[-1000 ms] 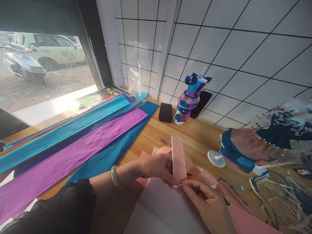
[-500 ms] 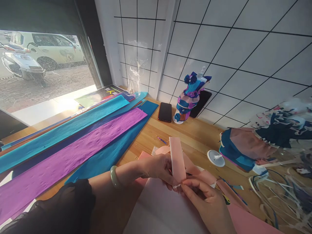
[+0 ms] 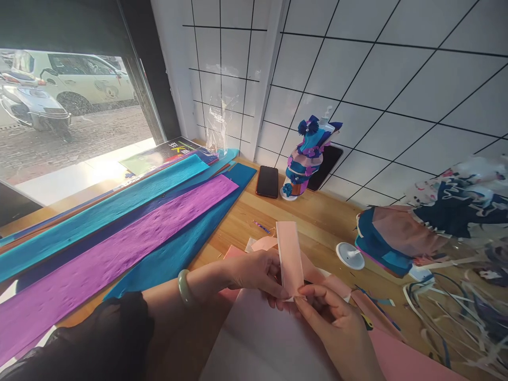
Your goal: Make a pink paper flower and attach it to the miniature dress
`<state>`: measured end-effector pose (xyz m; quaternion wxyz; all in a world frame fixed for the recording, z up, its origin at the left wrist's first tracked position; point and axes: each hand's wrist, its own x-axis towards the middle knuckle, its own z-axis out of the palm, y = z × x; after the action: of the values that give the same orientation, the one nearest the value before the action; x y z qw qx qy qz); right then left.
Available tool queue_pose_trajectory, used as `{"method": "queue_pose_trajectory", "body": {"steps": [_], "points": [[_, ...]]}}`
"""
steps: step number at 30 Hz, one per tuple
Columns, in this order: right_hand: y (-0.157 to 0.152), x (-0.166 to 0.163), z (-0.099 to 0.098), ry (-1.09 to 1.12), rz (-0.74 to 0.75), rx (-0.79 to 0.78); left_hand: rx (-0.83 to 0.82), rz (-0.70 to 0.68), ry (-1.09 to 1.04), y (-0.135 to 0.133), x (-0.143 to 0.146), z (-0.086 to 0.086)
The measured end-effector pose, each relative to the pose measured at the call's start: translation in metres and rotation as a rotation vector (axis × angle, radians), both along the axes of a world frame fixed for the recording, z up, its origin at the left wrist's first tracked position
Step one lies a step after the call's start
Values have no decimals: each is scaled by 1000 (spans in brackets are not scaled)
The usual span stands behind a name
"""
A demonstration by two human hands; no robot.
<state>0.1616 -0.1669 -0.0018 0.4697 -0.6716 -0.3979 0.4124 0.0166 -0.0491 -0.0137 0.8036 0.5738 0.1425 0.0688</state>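
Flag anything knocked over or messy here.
At right a paper-dressed figure seems to lie on its side, a white round stand bare beside it; cut strips sprawl tangled nearby. The left hand and right hand pinch an intact pink strip.

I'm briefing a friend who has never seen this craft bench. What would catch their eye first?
The long purple crepe paper strip lying across the left of the table. Then the pink paper strip held upright between left hand and right hand at the front, and the blue paper-dressed figurine by the tiled wall.

Purple crepe sheet point(image 3: 107, 259), teal crepe sheets point(image 3: 99, 214), black phone point(image 3: 267, 181), dressed paper figurine point(image 3: 305, 159), white round stand point(image 3: 350, 255)
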Motion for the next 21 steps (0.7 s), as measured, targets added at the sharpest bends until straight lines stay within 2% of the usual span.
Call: {"method": "queue_pose_trajectory", "body": {"steps": [3, 5, 9, 13, 21], "points": [[0, -1, 0, 40, -51, 16, -35, -7, -15, 0, 0, 2], [0, 1, -3, 31, -31, 28, -57, -22, -30, -1, 0, 3], [0, 9, -12, 20, 13, 23, 17, 0, -28, -6, 2, 5], [-1, 11, -20, 101, 36, 18, 43, 67, -14, -12, 5, 2], [-1, 10, -17, 104, 10, 9, 22, 55, 0, -9, 6, -7]]}}
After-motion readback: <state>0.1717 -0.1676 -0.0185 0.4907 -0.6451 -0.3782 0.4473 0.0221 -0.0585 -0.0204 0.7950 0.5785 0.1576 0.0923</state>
